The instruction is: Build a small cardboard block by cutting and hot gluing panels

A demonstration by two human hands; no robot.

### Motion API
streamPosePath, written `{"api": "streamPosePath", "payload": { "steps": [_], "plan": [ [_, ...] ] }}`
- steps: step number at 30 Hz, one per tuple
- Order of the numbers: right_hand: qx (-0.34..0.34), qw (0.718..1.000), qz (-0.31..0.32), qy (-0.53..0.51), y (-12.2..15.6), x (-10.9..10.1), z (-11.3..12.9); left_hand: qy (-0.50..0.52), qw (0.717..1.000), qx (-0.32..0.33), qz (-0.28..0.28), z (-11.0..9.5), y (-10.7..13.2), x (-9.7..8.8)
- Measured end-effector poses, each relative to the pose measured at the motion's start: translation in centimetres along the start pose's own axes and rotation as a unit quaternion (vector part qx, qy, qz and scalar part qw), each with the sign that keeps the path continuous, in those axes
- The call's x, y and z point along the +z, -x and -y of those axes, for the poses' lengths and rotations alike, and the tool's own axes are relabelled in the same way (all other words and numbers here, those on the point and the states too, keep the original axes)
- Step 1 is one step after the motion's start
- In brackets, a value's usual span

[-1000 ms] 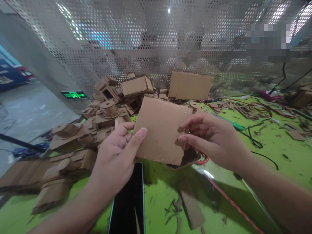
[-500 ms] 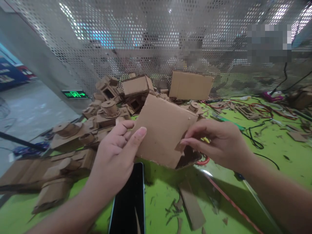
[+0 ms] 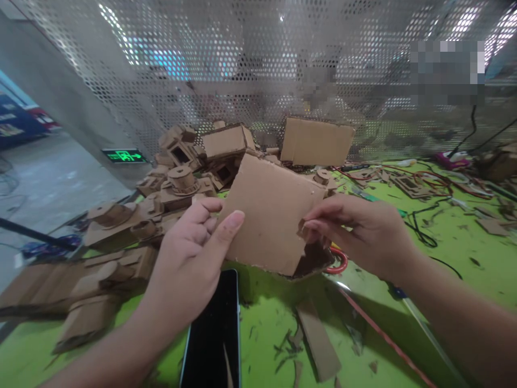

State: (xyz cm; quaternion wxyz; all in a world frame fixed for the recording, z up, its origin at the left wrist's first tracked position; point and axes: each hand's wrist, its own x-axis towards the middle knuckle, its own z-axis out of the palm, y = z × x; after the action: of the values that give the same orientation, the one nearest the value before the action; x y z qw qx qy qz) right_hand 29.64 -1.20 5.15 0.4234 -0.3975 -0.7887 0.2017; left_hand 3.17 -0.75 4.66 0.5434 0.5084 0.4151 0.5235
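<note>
Along the left edge of the green surface, a flat cardboard stack lies by the near left corner, with round-topped cardboard parts crowded behind it toward the far left corner. Among them a small windowed box tilts, its opening dark and its inside too shadowed to read. The left hand is clamped on the left side of a cardboard piece, thumb on the face and fingers beneath. Under that hand a black-screened phone runs to the near edge, and at the far edge a long cardboard box sits tilted on other parts, its visible faces closed. The cardboard piece is held tilted above the middle of the surface; a dark hollow opens below its right side, contents indistinct. Green surface shows between the phone and a loose cardboard strip near the near edge, with brown scraps beside the strip. A cardboard panel stands at the far edge against the perforated screen. The right hand has thumb and fingers pinched on the piece's ragged right edge, beside a red loop. Rightward, wires and cardboard offcuts litter the surface toward its far right corner.
</note>
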Motion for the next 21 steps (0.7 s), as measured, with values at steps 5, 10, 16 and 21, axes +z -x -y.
{"api": "streamPosePath", "payload": {
  "steps": [5,10,16,21],
  "plan": [
    [-0.057,0.986,0.021,0.153,-0.07,-0.54,0.07,-0.031,0.999,0.007,0.001,-0.85,-0.35,-0.16],
    [-0.079,0.968,-0.022,0.235,0.08,-0.22,0.46,-0.027,0.999,0.013,-0.017,-1.01,-0.59,0.13],
    [-0.061,0.967,-0.061,0.242,0.21,-0.39,0.1,-0.042,0.998,0.027,-0.043,-0.93,-0.72,0.04],
    [0.018,0.995,-0.088,0.049,-0.09,-0.34,0.09,-0.045,0.995,0.028,-0.083,-0.84,-0.95,-0.14]
  ]
}}
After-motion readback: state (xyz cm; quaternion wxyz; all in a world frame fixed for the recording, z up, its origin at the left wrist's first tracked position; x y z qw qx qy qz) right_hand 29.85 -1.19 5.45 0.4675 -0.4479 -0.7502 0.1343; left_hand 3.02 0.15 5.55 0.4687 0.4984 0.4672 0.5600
